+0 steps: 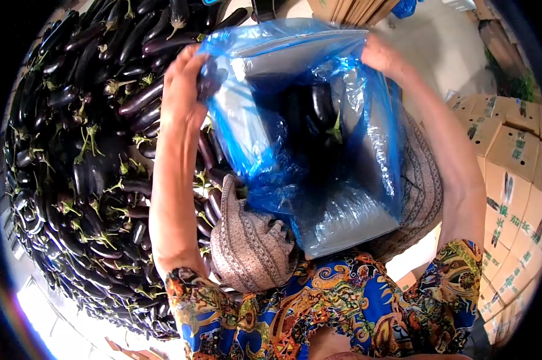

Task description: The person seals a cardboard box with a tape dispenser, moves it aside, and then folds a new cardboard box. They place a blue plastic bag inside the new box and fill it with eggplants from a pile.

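A shiny blue plastic bag (241, 135) lines an open box in front of me, its upper edge folded out over the sides. Inside, at the shadowed bottom, lie dark eggplants (322, 102), one with a green stem showing. My left hand (184, 78) is closed on the bag's edge at the far left corner, fingers curled over the film. At the far right corner my right hand (382, 57) grips the same edge, slightly blurred, its fingertips partly behind the plastic. The box itself is mostly covered by the bag.
A large heap of eggplants (91, 168) fills the left side, reaching close to the box. Printed cardboard cartons (514, 150) are stacked at the right. Flattened cardboard (352, 9) stands at the back. Patterned cloth (253, 246) covers the legs on either side of the box.
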The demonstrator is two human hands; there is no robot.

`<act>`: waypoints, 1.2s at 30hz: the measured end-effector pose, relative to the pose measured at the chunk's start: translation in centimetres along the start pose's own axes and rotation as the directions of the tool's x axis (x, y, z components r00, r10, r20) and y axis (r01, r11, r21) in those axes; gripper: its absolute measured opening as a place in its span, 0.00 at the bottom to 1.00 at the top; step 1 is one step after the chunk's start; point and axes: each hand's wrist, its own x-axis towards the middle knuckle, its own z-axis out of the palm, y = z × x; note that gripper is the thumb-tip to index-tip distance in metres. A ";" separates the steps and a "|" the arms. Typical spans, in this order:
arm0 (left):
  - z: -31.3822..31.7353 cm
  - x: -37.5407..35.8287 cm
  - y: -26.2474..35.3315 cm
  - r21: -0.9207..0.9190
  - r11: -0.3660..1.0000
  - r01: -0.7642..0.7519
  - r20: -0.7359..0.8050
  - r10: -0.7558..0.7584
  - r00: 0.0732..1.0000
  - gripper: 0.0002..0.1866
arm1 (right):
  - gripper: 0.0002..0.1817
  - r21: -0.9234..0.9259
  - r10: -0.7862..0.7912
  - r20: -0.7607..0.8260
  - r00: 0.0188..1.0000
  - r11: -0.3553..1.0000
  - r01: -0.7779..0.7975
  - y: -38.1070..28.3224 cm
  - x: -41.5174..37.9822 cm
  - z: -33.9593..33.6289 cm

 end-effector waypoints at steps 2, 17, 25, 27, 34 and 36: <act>1.4 1.8 0.4 -0.018 0.992 -0.129 0.081 0.130 0.988 0.04 | 0.16 0.077 0.098 -0.005 0.995 0.992 -0.098 -0.6 -0.2 -0.2; -3.8 2.7 -7.9 0.497 0.812 -0.307 0.276 0.187 0.943 0.07 | 0.11 0.644 0.683 0.219 0.697 0.435 -0.629 0.3 -1.2 -3.7; -6.8 -4.4 -3.6 0.846 0.449 -0.287 -0.060 0.615 0.786 0.13 | 0.17 0.022 0.713 -0.025 0.701 0.702 -0.712 0.9 -7.6 -4.3; -3.8 -6.1 -0.9 0.726 0.563 -0.395 -0.074 0.635 0.769 0.15 | 0.23 -0.059 0.492 -0.217 0.843 0.855 -0.514 -6.6 -7.3 -5.0; 10.2 -5.8 -8.2 0.843 0.416 -0.342 0.501 -0.372 0.782 0.21 | 0.58 -0.436 0.371 -0.101 0.923 0.817 -0.377 -16.3 -7.5 2.4; 11.0 -5.6 -13.0 0.934 0.184 -0.307 0.358 -0.531 0.768 0.33 | 0.66 -0.483 0.542 -0.055 0.838 0.720 -0.498 -14.5 -7.4 2.7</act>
